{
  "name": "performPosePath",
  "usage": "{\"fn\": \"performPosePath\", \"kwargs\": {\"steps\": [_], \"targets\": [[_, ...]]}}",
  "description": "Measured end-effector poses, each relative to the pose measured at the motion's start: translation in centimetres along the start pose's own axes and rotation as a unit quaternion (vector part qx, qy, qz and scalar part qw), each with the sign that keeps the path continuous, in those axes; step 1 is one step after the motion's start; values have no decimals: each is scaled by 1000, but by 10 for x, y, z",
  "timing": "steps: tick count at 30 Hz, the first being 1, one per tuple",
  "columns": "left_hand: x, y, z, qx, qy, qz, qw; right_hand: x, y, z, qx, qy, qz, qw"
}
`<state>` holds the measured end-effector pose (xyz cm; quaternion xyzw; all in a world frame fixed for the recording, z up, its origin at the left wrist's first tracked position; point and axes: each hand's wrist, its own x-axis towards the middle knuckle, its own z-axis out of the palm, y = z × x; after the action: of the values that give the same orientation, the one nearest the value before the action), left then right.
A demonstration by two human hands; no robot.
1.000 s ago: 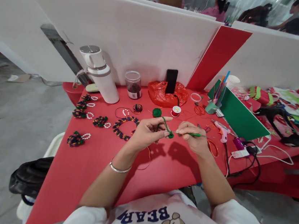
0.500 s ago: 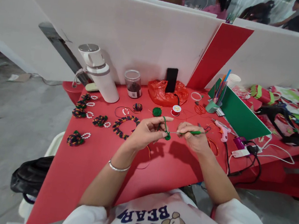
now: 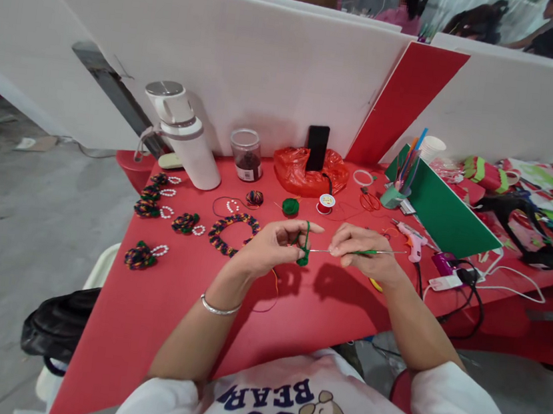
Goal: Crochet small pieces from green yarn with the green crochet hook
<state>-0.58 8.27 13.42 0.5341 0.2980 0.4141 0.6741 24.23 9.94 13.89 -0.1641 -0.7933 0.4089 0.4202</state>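
Observation:
Between thumb and fingers, my left hand (image 3: 272,243) pinches a small piece of green crochet (image 3: 303,260). Green yarn (image 3: 307,234) runs up from the piece and over the stretched index finger. My right hand (image 3: 362,251) is closed round a crochet hook (image 3: 369,252) with a green grip, its metal shaft pointing left to the yarn. The hook's tip is at the green piece, too small to make out exactly. Beyond my hands lies a ball of green yarn (image 3: 290,207). Left of my left hand is a ring of multicoloured crochet (image 3: 224,246), partly covered by that hand.
Several crocheted pieces with white bead loops (image 3: 139,256) lie at the left. At the back stand a white flask (image 3: 196,157), a jar (image 3: 246,156) and a phone (image 3: 316,148) on a red bag. A pink glue gun (image 3: 412,242) and cables lie right.
My right hand has shifted a little right with the hook, drawing it further from my left hand. The green piece has moved slightly down and left, the yarn more upright.

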Motion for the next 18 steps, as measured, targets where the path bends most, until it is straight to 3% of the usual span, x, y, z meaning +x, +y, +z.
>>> {"fn": "performPosePath", "kwargs": {"steps": [6,18], "targets": [[-1,5,1,-3,-42,-22,999,7,-8,-6,-9,-47,0,999],[-1,6,1,10,-32,-19,999,-3,1,1,35,4,38,999]]}}
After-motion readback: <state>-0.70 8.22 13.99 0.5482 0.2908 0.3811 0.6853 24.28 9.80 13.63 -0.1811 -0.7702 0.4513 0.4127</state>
